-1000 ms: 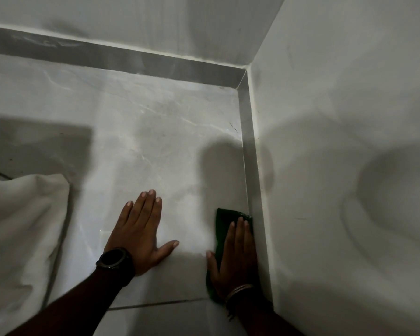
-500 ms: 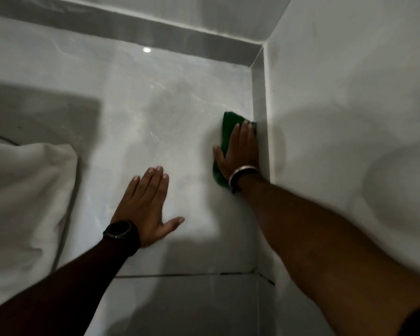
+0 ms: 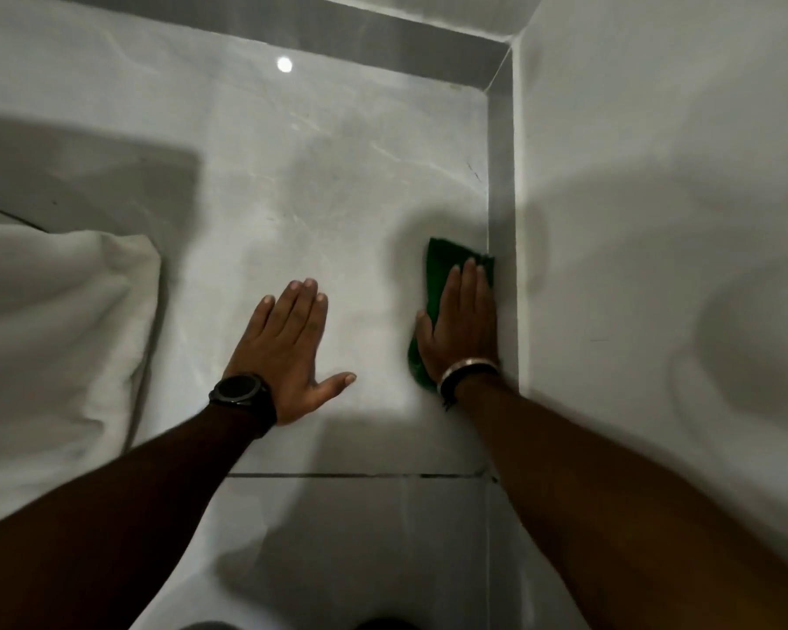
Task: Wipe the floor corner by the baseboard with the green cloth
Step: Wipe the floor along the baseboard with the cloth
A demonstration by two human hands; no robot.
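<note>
right hand (image 3: 462, 329) is pressing flat, fingers extended, on the green cloth (image 3: 437, 275) beside the baseboard (image 3: 501, 175), left hand (image 3: 287, 352) lying open and empty on the floor (image 3: 337, 197).

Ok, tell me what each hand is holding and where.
Right hand presses flat on the cloth's middle, against the baseboard; no grip. Left hand holds nothing, flat on the floor.
</note>
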